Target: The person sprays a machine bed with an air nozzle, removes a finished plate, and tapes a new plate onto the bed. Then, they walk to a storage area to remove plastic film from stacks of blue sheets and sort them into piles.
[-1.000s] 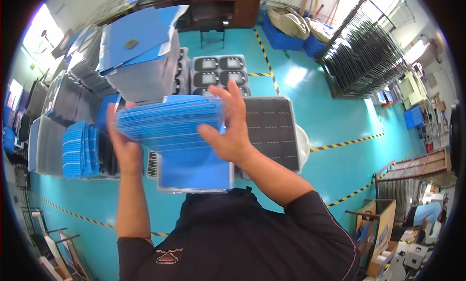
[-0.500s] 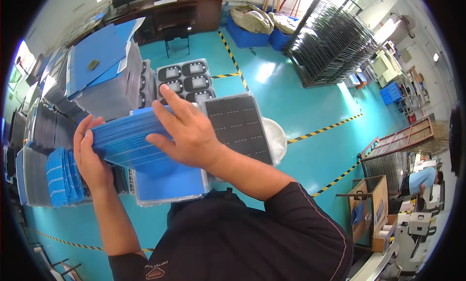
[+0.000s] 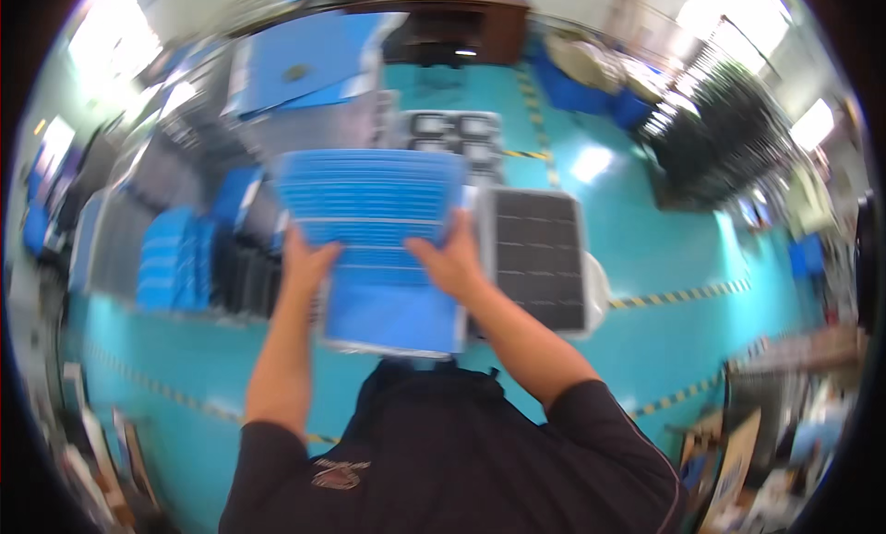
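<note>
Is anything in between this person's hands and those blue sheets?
Nothing visible is. The left hand and right hand hold the blue sheets directly, one at each side, thumbs over the near face. The fingers behind are hidden, so I can't tell there.

No Readable Text, Only Some Marks

On the chest of my dark shirt (image 3: 461, 460) there is a small reddish-brown emblem (image 3: 336, 476), w/ a short line of lettering (image 3: 341, 463) above it; the letters are too blurred, so I cannot read any word. On the turquoise floor (image 3: 646, 354) the yellow-black striped tape (image 3: 678, 294) makes a sign in hazard colours, in several lines, e.g. to the right of the dark panel (image 3: 540, 266). This panel carries rows of v. small pale marks; I cannot tell if they are letters, nos. or only pattern.
</note>
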`<state>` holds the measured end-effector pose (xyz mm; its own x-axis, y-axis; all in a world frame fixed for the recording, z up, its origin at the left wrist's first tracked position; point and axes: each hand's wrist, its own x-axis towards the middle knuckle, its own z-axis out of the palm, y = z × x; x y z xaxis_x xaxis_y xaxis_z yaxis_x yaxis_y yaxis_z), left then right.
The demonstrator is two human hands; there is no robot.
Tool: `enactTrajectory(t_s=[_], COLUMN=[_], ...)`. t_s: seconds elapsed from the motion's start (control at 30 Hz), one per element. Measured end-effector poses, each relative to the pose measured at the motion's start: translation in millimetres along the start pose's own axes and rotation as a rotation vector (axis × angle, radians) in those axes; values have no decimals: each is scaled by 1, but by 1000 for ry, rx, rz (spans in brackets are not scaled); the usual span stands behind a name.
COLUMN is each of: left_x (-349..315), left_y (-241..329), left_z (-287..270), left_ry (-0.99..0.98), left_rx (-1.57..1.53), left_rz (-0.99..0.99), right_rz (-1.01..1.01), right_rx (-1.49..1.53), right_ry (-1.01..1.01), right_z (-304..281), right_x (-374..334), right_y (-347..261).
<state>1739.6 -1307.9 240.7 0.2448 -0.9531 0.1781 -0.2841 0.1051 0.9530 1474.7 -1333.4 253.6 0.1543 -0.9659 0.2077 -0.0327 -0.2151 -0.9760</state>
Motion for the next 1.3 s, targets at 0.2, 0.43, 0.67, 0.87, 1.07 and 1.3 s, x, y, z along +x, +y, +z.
enactTrajectory(t_s=[0.2, 0.43, 0.67, 0.87, 1.07, 1.3], left_x=[-8, -21, -101, -189, -234, -192], left_y=[-21, 54, 49, -41, -69, -98], left_z=[0, -18, -175, -370, -521, -659], left_ry=[-125, -6, 105, 152, 300, 377], left_rx=[-452, -243, -574, -681, -627, -549], left_rz=[94, 48, -246, -485, -646, -594], right_rz=[-201, -199, 88, 544, 678, 714], right_rx=[191, 4, 94, 54, 231, 283], right_ry=[-55, 56, -124, -482, -639, -813], right_z=[10, 13, 177, 380, 536, 669], right_x=[-20, -32, -83, -135, -162, -115], right_y=[28, 7, -114, -64, -69, -83])
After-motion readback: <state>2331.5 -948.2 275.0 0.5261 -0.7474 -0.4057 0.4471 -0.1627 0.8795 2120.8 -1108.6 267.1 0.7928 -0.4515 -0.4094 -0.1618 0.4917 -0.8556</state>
